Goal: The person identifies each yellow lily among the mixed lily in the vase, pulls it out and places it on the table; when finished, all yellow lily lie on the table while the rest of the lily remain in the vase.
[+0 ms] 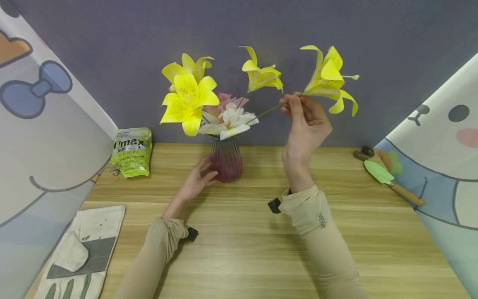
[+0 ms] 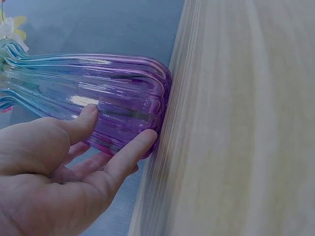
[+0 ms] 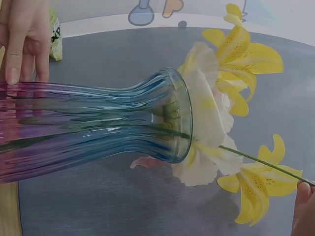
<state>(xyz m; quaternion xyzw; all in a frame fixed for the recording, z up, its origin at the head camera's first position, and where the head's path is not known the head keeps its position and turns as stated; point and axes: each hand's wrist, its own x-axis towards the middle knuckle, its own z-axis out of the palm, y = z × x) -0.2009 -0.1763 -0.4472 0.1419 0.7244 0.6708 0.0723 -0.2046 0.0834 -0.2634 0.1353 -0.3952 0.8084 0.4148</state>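
A ribbed glass vase (image 1: 227,160), blue-green at the neck and purple at the base, stands upright near the wall. My left hand (image 1: 198,176) holds it low on its left side, thumb and forefinger on the near face and other fingers behind. Up on the right, my right hand (image 1: 304,128) pinches the thin green stem (image 3: 261,161) of a yellow lily (image 1: 328,79) just below the bloom; the stem slants down into the vase mouth. Also in the vase are yellow lilies (image 1: 188,101), a white flower (image 1: 234,118) and a pink flower (image 1: 224,103).
A green fertilizer bag (image 1: 132,151) stands at the back left, with a folded cloth item (image 1: 80,249), white and grey, nearer on the left. A green trowel (image 1: 379,172) with a wooden handle lies at the right edge beside small dark objects (image 1: 364,153). A grey wall (image 1: 130,62) rises behind.
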